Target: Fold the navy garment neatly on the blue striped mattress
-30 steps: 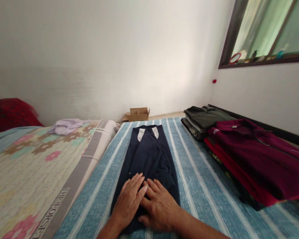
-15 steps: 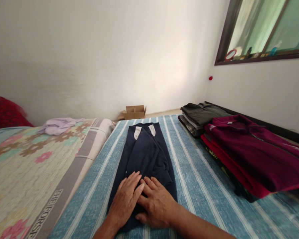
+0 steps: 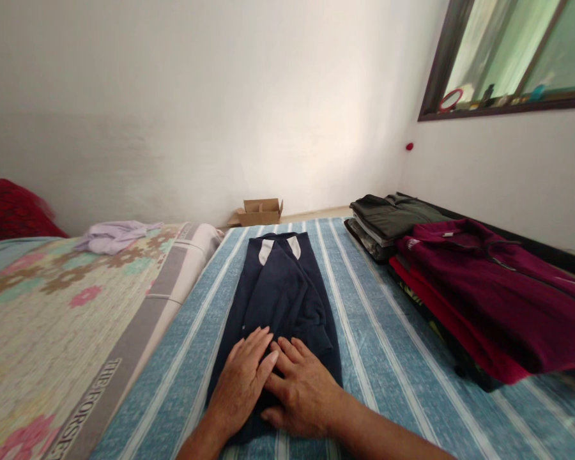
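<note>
A navy blue garment (image 3: 282, 287) with two white patches near its far end lies folded into a long narrow shape on the blue striped bedsheet (image 3: 182, 338). My left hand (image 3: 242, 377) rests flat on its near part, fingers stretched out and pointing away from me. Beside it, my right hand (image 3: 301, 386) lies palm down on the same cloth, fingers extended. The left thumb touches or overlaps the right fingers. The cloth beneath both palms is hidden.
At the right stand a stack of folded clothes with a maroon zip jacket (image 3: 493, 287) on top and a pile topped by dark grey clothing (image 3: 388, 214). Leftward is a floral-covered bed (image 3: 100, 326) with a lilac cloth (image 3: 117, 236). A cardboard box (image 3: 261, 213) sits beyond the far edge.
The view has shifted slightly. Both hands stay on the navy garment in nearly the same place, and the garment keeps its folded shape.
</note>
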Demonstrator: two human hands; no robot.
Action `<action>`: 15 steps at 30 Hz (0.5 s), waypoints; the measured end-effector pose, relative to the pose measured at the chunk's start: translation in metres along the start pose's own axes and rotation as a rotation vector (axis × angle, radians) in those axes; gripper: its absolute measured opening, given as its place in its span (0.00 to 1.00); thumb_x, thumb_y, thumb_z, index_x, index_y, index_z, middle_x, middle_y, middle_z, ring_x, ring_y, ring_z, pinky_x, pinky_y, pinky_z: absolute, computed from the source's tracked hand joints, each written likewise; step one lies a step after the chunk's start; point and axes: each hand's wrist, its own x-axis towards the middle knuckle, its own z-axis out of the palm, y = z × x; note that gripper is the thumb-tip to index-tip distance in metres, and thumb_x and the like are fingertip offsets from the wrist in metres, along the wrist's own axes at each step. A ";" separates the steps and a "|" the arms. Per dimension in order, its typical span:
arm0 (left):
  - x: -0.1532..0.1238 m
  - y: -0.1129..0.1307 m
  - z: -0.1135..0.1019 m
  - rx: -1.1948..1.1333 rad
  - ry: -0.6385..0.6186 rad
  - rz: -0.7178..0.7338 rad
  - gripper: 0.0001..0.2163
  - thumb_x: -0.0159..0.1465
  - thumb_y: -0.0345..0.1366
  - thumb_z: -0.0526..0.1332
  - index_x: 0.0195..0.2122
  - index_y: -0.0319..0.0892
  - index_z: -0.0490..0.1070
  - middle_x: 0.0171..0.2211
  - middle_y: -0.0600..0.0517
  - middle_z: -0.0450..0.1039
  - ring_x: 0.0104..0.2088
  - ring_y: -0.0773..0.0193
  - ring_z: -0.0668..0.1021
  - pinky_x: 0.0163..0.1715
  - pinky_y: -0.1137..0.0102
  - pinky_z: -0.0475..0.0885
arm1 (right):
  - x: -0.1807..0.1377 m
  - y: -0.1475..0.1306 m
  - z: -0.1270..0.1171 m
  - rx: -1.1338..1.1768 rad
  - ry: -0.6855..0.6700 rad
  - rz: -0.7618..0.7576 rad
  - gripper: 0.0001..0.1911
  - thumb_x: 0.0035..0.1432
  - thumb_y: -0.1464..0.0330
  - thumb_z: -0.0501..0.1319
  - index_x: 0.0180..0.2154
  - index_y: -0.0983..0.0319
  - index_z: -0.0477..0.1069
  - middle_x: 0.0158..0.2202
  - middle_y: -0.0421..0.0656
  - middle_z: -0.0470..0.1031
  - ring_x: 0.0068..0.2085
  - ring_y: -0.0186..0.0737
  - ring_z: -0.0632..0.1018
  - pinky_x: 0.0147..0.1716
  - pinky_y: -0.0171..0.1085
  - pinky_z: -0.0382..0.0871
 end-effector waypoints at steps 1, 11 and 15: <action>0.000 0.000 0.000 0.003 -0.004 -0.003 0.19 0.66 0.43 0.47 0.55 0.44 0.66 0.56 0.48 0.67 0.58 0.58 0.67 0.58 0.55 0.62 | 0.000 0.000 0.000 0.001 -0.001 0.001 0.31 0.60 0.53 0.53 0.60 0.60 0.54 0.62 0.55 0.55 0.63 0.56 0.54 0.60 0.55 0.48; 0.000 0.003 0.000 -0.008 -0.025 -0.018 0.20 0.66 0.42 0.47 0.55 0.42 0.66 0.56 0.47 0.67 0.58 0.58 0.66 0.58 0.55 0.60 | -0.001 -0.001 -0.004 0.022 -0.052 0.016 0.32 0.60 0.53 0.53 0.61 0.60 0.54 0.62 0.54 0.54 0.63 0.56 0.53 0.60 0.55 0.48; -0.001 0.004 -0.002 -0.020 -0.019 -0.015 0.19 0.66 0.42 0.48 0.55 0.44 0.66 0.56 0.48 0.67 0.58 0.59 0.66 0.59 0.55 0.60 | -0.001 -0.002 -0.005 0.027 -0.062 0.025 0.32 0.61 0.53 0.53 0.61 0.60 0.53 0.63 0.54 0.52 0.64 0.56 0.52 0.60 0.55 0.47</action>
